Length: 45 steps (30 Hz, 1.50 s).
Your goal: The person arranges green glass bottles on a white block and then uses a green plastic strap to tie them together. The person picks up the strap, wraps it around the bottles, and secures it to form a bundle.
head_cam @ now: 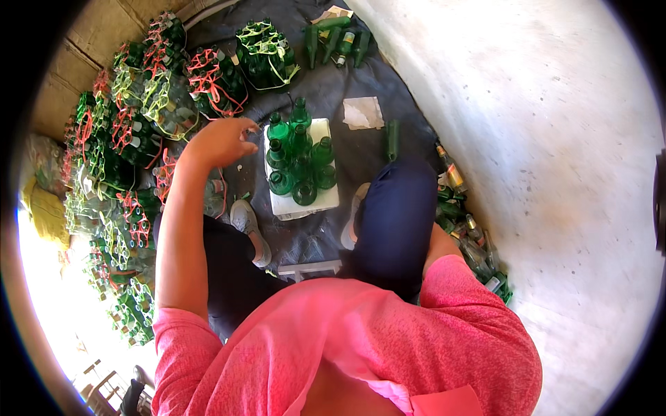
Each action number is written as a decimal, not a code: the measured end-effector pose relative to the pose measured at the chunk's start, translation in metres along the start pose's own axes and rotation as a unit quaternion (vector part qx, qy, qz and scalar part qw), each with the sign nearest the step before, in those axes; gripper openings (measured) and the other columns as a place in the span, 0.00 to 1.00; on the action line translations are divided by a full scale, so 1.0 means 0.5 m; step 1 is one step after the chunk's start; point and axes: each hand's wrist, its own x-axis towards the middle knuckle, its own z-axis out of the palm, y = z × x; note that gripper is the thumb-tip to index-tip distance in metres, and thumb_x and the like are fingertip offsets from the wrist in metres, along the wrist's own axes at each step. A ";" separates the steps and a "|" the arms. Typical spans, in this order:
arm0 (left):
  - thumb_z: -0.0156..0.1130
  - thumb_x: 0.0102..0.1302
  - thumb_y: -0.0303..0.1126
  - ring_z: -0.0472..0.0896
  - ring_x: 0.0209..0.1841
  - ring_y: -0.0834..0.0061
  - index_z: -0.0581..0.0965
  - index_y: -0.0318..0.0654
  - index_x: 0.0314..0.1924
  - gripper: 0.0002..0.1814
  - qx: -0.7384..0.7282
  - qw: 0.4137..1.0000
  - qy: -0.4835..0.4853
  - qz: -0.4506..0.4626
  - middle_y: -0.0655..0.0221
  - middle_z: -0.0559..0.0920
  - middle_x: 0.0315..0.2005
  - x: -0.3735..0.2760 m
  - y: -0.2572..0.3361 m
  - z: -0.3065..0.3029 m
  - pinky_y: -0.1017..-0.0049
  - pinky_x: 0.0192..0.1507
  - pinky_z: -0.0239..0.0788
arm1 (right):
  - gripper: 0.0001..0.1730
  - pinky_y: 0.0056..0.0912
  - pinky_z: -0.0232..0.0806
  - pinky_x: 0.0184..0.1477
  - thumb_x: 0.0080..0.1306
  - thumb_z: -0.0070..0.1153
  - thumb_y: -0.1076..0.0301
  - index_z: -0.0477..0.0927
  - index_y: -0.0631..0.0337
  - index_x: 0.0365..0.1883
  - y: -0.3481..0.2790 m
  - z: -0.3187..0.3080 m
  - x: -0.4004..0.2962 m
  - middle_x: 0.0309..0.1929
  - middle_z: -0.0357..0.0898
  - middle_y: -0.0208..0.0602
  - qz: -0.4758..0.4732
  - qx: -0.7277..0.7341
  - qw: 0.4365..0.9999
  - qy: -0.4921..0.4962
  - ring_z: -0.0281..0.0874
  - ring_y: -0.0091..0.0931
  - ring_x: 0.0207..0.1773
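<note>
My left hand [229, 139] reaches forward with its fingers apart and nothing in them. It hovers just left of a cluster of green glass bottles [301, 148]. Several of these stand upright, close together, on a white block [283, 208], perhaps foam, between my feet. My right hand is out of view; its forearm [442, 242] passes down behind my bent right knee. Beyond that knee, a single green bottle [392, 140] lies on the dark floor sheet [359, 78].
Bottle bundles tied with red and yellow-green cord [216, 86] crowd the left side. Loose bottles [338, 44] lie at the far end. More bottles [471, 234] are heaped along the white wall [546, 156]. A torn cardboard piece [363, 113] lies on the sheet.
</note>
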 end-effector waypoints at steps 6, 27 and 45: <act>0.70 0.61 0.39 0.85 0.49 0.54 0.81 0.41 0.58 0.26 -0.024 0.999 -0.013 -0.034 0.55 0.87 0.45 0.004 0.028 -0.005 0.59 0.52 0.75 | 0.10 0.35 0.71 0.35 0.73 0.52 0.63 0.82 0.58 0.38 0.006 0.057 0.025 0.26 0.79 0.44 0.017 -0.032 0.999 0.028 0.78 0.33 0.30; 0.71 0.59 0.41 0.85 0.48 0.53 0.81 0.43 0.57 0.26 0.019 1.000 -0.002 0.003 0.57 0.87 0.44 0.037 0.024 0.011 0.59 0.50 0.76 | 0.13 0.43 0.71 0.42 0.72 0.48 0.63 0.83 0.59 0.37 0.004 0.155 0.064 0.32 0.81 0.54 0.033 -0.084 0.995 0.049 0.80 0.43 0.37; 0.73 0.59 0.45 0.85 0.51 0.53 0.81 0.40 0.59 0.29 0.036 0.999 -0.004 0.024 0.54 0.87 0.49 0.042 -0.011 0.008 0.60 0.54 0.76 | 0.11 0.47 0.59 0.27 0.62 0.57 0.63 0.79 0.63 0.29 -0.346 -0.355 0.141 0.23 0.72 0.40 -0.091 0.015 0.995 0.030 0.68 0.34 0.25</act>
